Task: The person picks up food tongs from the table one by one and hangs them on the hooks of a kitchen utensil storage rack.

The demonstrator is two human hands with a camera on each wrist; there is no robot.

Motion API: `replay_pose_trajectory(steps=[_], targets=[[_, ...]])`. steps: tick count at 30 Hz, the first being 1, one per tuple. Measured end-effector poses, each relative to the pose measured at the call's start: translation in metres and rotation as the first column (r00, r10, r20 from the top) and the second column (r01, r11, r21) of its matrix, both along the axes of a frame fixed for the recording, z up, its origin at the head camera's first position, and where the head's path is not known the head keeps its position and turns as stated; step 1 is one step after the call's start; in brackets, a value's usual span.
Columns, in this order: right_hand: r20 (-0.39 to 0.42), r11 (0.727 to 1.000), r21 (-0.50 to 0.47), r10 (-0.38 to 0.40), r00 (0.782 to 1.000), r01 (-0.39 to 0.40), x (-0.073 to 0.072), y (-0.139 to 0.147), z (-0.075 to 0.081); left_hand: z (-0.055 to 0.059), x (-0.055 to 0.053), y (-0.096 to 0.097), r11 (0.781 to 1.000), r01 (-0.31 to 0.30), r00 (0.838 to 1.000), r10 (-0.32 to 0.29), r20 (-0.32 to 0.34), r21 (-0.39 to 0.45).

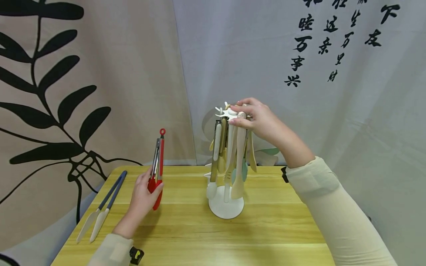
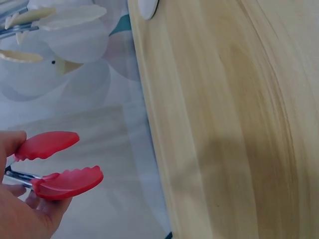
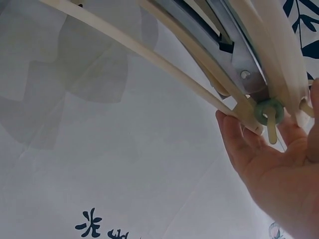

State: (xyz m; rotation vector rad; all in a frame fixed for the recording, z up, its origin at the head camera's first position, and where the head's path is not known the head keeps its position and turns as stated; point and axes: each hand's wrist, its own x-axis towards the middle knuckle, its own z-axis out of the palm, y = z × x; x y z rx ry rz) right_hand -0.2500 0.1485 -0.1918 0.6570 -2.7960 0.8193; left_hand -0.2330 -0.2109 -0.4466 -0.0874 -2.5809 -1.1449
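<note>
My left hand [image 1: 144, 195] grips red-and-steel kitchen tongs [image 1: 161, 155] near their scalloped red tips, raised above the table's left half. The tongs' ring end points up. In the left wrist view, the two red tips [image 2: 72, 183] stand apart. My right hand [image 1: 263, 120] holds the top of a white rotating utensil rack [image 1: 226, 210], fingers over the hooks and thumb at the front. Beige spoons and spatulas hang from the rack, with some green utensils behind. In the right wrist view, my fingers touch handle ends beside a green ring [image 3: 259, 112] on a hook.
Blue-handled tongs [image 1: 114, 192] with cream tips lie at the left of the wooden table [image 1: 273, 229]. A curtain [image 1: 139, 74] printed with dark leaves and black characters hangs behind the table's back edge.
</note>
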Motion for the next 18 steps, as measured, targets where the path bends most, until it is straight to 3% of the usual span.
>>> replay_pose_trajectory(steps=[18], targets=[[0.007,0.999,-0.017,-0.030,1.000,0.030,0.002,-0.003,0.000,0.008,0.004,0.013,1.000,0.021,1.000,-0.020,0.002,-0.006]])
